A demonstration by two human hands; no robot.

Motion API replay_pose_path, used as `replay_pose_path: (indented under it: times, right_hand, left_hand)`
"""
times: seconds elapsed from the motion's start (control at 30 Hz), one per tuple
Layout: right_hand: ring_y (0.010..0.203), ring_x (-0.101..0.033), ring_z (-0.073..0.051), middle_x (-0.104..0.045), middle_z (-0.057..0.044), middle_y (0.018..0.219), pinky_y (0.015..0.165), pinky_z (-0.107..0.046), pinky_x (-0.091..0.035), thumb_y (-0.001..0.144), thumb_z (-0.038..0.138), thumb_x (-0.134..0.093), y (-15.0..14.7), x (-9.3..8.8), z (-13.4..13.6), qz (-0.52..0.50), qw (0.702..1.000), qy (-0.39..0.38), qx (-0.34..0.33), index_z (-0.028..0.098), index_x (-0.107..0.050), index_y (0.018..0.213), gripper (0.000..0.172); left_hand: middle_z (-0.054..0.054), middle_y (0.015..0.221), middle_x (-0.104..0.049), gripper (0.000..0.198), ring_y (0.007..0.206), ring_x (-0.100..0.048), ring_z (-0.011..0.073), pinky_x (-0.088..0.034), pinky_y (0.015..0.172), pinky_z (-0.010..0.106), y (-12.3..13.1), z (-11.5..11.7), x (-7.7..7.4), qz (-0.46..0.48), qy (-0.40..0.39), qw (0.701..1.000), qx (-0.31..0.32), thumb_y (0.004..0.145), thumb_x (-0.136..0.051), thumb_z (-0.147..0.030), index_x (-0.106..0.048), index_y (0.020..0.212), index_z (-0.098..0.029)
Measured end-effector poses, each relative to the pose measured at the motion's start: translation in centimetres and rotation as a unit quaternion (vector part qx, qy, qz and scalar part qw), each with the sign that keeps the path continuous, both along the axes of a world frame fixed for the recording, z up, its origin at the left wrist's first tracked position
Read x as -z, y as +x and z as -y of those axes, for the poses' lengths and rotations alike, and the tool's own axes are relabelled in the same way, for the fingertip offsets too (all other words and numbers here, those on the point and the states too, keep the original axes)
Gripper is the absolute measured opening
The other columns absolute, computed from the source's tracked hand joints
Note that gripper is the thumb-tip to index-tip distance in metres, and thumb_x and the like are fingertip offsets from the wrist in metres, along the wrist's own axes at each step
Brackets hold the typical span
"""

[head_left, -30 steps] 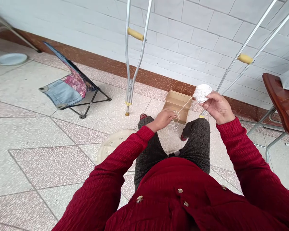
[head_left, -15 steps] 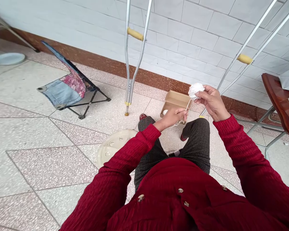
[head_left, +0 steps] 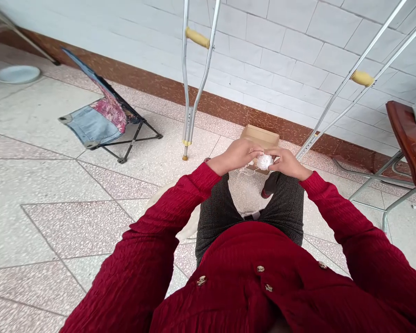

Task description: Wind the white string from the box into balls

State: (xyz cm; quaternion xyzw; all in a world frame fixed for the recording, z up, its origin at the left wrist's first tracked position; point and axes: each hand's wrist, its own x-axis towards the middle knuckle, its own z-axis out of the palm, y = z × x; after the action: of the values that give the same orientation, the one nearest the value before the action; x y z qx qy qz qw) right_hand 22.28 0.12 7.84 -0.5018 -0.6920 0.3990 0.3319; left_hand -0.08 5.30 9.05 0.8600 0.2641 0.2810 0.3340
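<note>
A small ball of white yarn (head_left: 264, 162) is pinched in the fingers of my right hand (head_left: 287, 163), over the gap between my knees. My left hand (head_left: 236, 155) is closed at the ball's left side, its fingertips holding the yarn strand close to the ball. Loose white strands (head_left: 244, 171) hang beneath my left hand. Behind both hands an open cardboard box (head_left: 260, 134) stands on the floor, its lower part mostly hidden by them.
Two metal crutches, a left one (head_left: 189, 118) and a right one (head_left: 333, 99), lean on the tiled wall. A folding chair (head_left: 93, 121) stands left, with a pale basin (head_left: 17, 74) beyond. At right is a brown wooden seat (head_left: 407, 141) on metal legs. A pale round object (head_left: 190, 226) lies beside my left leg.
My right hand has brought the yarn ball down and left, from upper right to beside my left hand. My left hand has risen slightly, and the stretched strand between them has shortened.
</note>
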Motion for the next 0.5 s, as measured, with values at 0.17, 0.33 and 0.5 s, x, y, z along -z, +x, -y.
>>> replay_pose_path:
  times: [0.17,0.33,0.5]
  right_hand:
    - [0.084,-0.067,-0.016,-0.074,-0.001,0.096,0.075,-0.029,-0.056,0.058,0.016,-0.087,-0.1,-2.0,2.0,-0.191,0.973,-0.129,-0.025,0.022,-0.071,0.105,0.051]
    - [0.089,-0.069,-0.016,-0.070,-0.001,0.111,0.069,-0.027,-0.063,0.063,0.021,-0.088,-0.2,-4.0,2.3,-0.320,0.938,-0.131,0.027,0.028,-0.066,0.116,0.058]
    - [0.078,-0.069,-0.013,-0.073,-0.001,0.100,0.067,-0.023,-0.063,0.069,0.028,-0.086,-0.1,-4.8,1.0,-0.335,0.930,-0.109,0.104,0.025,-0.069,0.107,0.042]
  left_hand:
    - [0.003,0.080,-0.074,0.029,0.076,-0.064,0.0170,-0.045,0.075,0.029,0.5,-1.0,2.1,0.043,-0.072,0.996,-0.023,0.094,-0.057,-0.037,-0.076,0.084,-0.017]
    - [0.004,0.078,-0.074,0.032,0.076,-0.066,0.0163,-0.049,0.080,0.030,1.3,-0.4,4.5,0.109,-0.213,0.971,-0.004,0.090,-0.063,-0.041,-0.075,0.077,-0.014]
    - [0.006,0.095,-0.078,0.031,0.088,-0.069,0.0192,-0.051,0.090,0.035,1.8,0.6,6.4,0.118,-0.308,0.944,0.016,0.080,-0.074,-0.045,-0.079,0.093,-0.016]
